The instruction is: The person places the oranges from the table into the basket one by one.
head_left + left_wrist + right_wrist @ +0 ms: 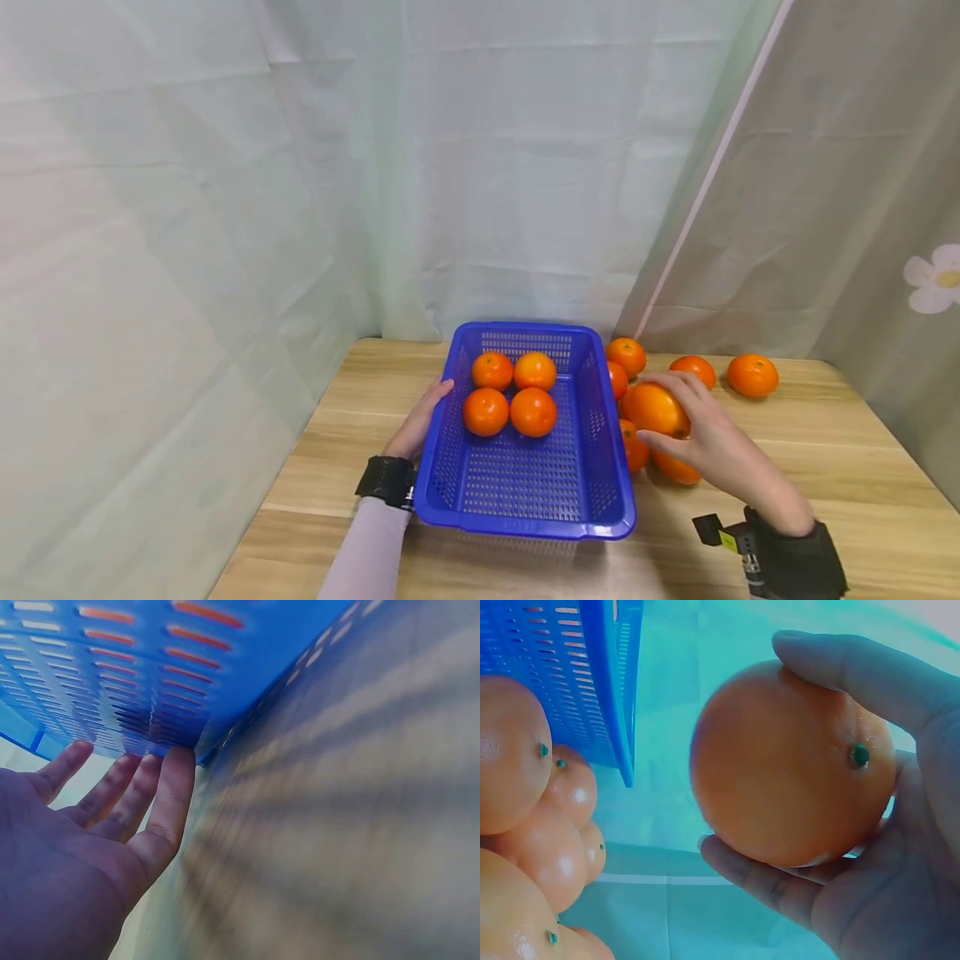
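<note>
My right hand [701, 429] grips an orange [654, 409] between thumb and fingers, above other oranges to the right of the basket. In the right wrist view, the held orange [787, 769] shows its green stem button. A blue slotted plastic basket [525, 527] stands in front of me, with several oranges [533, 412] grouped in its far left part. Along the basket's left side rests my left hand [417, 423]. The left wrist view shows the fingers [166, 802] extended, their tips touching the slotted wall; the thumb is hidden there.
Beside the basket's right wall lie several loose oranges [626, 357], some partly hidden by my right hand. Farther right, another orange [752, 376] sits near the back edge of the wooden table [840, 467]. A pale curtain [517, 167] hangs behind the table.
</note>
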Motion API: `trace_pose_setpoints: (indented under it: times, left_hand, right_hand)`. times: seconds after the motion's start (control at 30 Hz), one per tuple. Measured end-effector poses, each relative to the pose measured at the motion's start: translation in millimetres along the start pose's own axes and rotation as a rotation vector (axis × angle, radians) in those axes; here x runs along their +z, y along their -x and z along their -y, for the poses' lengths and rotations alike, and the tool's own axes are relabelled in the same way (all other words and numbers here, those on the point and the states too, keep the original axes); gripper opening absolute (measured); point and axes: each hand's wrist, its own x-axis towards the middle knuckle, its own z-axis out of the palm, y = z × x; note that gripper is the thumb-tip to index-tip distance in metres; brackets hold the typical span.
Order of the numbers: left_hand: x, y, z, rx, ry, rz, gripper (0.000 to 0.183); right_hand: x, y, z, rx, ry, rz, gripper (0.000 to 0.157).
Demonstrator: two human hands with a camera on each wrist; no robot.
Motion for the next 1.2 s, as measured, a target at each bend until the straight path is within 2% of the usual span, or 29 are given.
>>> trace_pose_setpoints:
  times: [0.13,0.4,0.57,0.8,1.03,1.2]
  left_hand:
    - [1.2,-0.2,0.3,0.001,0.0,-0.004,0.056]
    - [1.8,2.3,-0.2,0.007,-0.012,-0.003,0.056]
    - [2.6,2.7,-0.9,0.005,-0.011,-0.012,0.056]
    - [2.0,1.3,1.1,0.025,0.011,0.029,0.056]
    - [0.8,1.5,0.8,0.022,0.014,0.019,0.056]
    - [0.0,1.1,0.2,0.016,0.012,0.019,0.056]
  right_hand:
    - [-0.5,0,1,-0.004,-0.016,-0.017,0.062]
    - [1.0,-1,8,0.047,-0.069,-0.003,0.065]
    - [5.2,-5,16,0.004,-0.091,-0.004,0.067]
    - [7.2,-16,24,-0.039,-0.112,-0.003,0.066]
    - [8.2,-31,30,-0.017,-0.148,0.067,0.064]
    - [10.8,-44,36,0.009,-0.174,0.17,0.061]
